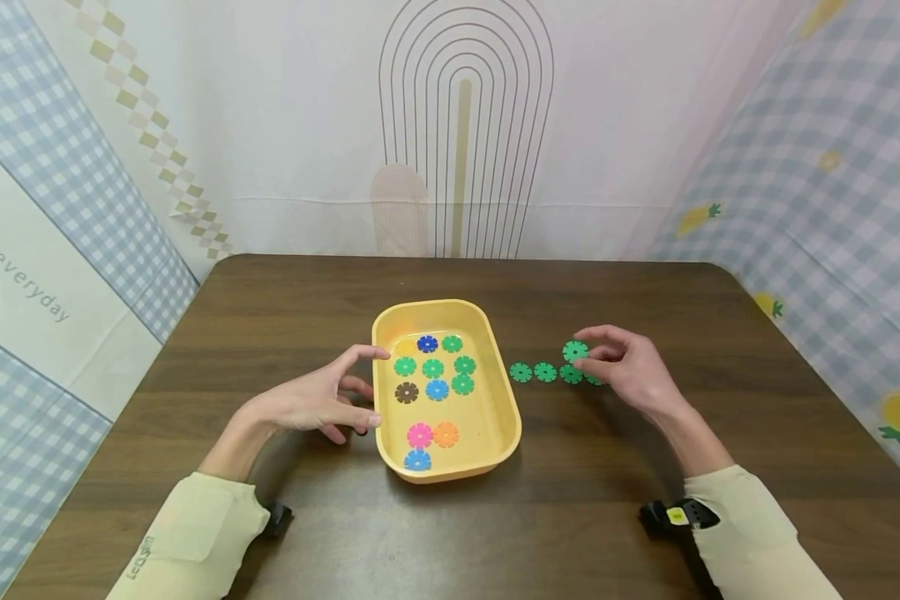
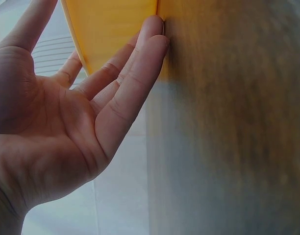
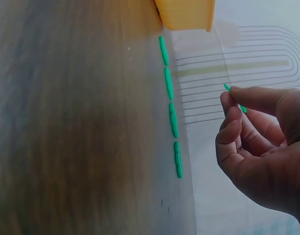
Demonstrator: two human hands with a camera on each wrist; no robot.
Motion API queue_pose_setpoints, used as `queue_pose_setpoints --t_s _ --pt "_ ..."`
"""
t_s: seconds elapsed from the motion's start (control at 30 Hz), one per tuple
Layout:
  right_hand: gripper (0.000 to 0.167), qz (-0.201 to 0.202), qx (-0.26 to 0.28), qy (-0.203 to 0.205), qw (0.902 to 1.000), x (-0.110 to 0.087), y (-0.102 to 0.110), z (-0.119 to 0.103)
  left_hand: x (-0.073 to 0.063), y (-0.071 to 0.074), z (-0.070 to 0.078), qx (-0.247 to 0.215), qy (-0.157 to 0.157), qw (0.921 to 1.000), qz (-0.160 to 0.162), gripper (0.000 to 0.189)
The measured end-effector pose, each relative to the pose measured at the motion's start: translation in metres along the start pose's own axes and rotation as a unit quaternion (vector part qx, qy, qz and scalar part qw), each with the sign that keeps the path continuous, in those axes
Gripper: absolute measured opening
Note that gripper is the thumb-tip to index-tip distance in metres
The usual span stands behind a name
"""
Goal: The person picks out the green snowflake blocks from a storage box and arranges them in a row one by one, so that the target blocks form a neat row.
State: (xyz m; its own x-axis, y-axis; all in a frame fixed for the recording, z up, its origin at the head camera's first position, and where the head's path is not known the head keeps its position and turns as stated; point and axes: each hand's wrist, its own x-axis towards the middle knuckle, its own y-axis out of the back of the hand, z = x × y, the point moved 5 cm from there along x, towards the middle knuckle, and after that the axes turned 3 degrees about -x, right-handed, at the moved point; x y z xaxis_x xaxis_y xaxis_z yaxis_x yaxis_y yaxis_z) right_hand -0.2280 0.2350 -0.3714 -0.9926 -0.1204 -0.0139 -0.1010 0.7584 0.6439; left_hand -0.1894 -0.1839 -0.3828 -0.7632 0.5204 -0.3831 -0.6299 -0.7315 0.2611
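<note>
On the right of the table, my right hand (image 1: 633,367) pinches a green notched plastic disc (image 1: 574,350) between thumb and fingertips. The right wrist view shows that disc almost edge-on, raised above the table. Below it lies a row of several green discs (image 3: 168,83), flat on the wood, one partly hidden by the hand in the head view. My left hand (image 1: 311,396) rests at the left side of a yellow tray (image 1: 487,408), thumb and index fingertip at the rim. In the left wrist view its fingers (image 2: 130,88) are extended toward the tray wall.
Inside the tray lie several loose discs: green (image 1: 432,368), dark blue (image 1: 427,344), brown (image 1: 407,392), lighter blue (image 1: 437,389), pink (image 1: 420,435) and orange (image 1: 446,434). The brown wooden table (image 1: 450,542) ends at a patterned cloth backdrop (image 1: 300,150).
</note>
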Motion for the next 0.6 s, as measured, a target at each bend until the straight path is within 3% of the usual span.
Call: queue_pose_setpoints --t_s 0.6 --pt "0.039 0.025 -0.019 -0.006 0.9995 -0.003 0.027 0.025 -0.001 0.000 0.000 -0.002 0.003 1.0000 0.001 0.086"
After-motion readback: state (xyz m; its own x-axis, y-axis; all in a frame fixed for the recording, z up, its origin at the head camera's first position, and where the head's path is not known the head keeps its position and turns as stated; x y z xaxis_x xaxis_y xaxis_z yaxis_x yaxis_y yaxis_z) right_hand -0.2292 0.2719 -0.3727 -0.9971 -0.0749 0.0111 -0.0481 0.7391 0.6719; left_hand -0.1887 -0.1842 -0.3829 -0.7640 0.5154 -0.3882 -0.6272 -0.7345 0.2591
